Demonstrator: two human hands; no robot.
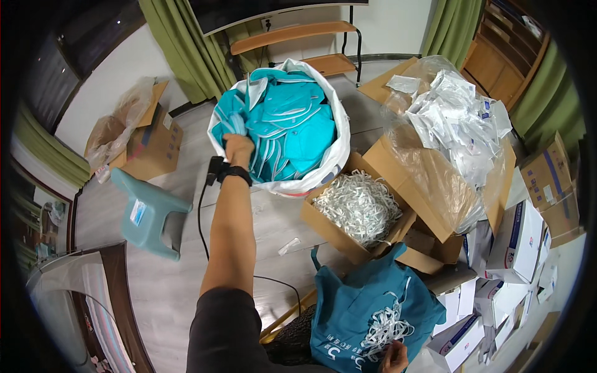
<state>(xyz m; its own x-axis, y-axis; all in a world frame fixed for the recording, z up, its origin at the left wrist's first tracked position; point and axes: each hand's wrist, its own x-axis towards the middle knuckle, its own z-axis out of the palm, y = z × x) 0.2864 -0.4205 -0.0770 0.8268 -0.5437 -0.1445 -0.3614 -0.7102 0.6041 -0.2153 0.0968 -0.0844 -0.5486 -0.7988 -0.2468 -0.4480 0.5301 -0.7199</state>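
Left hand (239,149) grips pale-blue cloth (237,123) inside round-rimmed white bag (341,127), eleven o'clock.
Right hand (394,358), five o'clock, grip unclear; grey plank floor (160,298) stretches at eight.

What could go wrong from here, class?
The thin black cord by the left hand could snag on the round white bag. Loose white strips, heaped on the teal printed fabric, could tangle near the right hand. Shiny white packets piled high in the brown cardboard box might spill.

Green curtains (186,56) flank a white wall (398,28) at top; a dark window (93,28) sits upper left, a wooden cabinet (494,68) upper right. Grey floor (280,217) spreads mid-frame; a stool (152,225) stands left.
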